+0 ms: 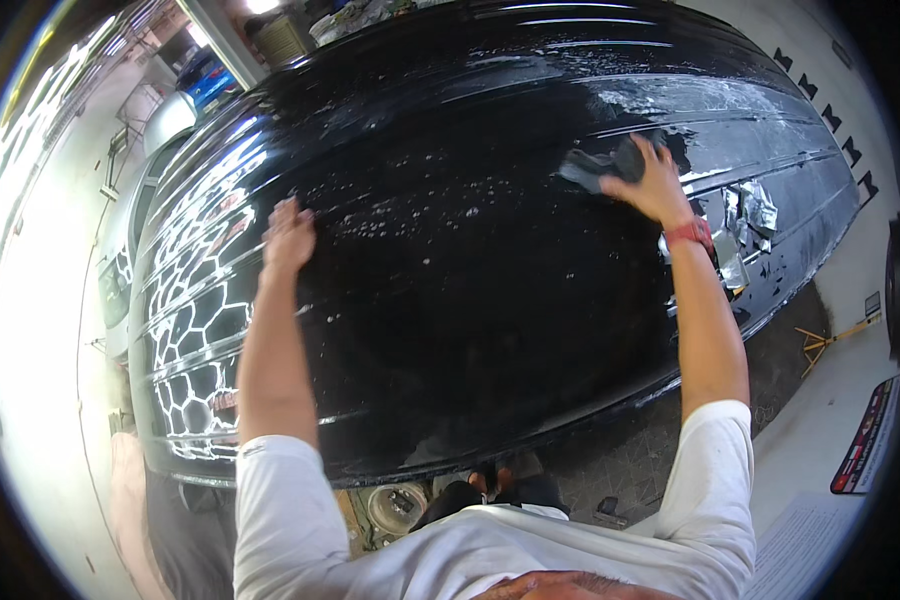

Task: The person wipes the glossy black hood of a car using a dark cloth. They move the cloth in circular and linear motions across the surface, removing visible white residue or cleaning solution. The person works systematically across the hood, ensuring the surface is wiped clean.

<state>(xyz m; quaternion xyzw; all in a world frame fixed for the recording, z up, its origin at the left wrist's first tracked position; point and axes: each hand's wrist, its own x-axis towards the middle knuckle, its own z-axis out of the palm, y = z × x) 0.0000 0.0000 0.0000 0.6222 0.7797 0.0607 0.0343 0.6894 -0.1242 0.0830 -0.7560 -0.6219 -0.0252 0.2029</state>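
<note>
A large, curved black car panel [440, 300], glossy and wet with scattered droplets, spreads out before me. My right hand [655, 185] is closed on a dark grey cloth [590, 170], pressed to the panel on the right; part of the cloth is hidden under the fingers. Around and beyond it the surface is hazy grey with whitish streaks. A red band [690, 233] circles my right wrist. Over on the left, my left hand [290, 237] is at the panel with its fingers stretched out, holding nothing. Whether its palm touches the surface is hard to tell.
Shiny, crumpled silvery patches [745, 225] lie on the panel's right side. Bright hexagonal reflections cover its left end. A round tub [397, 508] sits on the floor by my feet. Against the right wall stands a yellow stand [820, 343]. Another person's arm [130, 490] shows at lower left.
</note>
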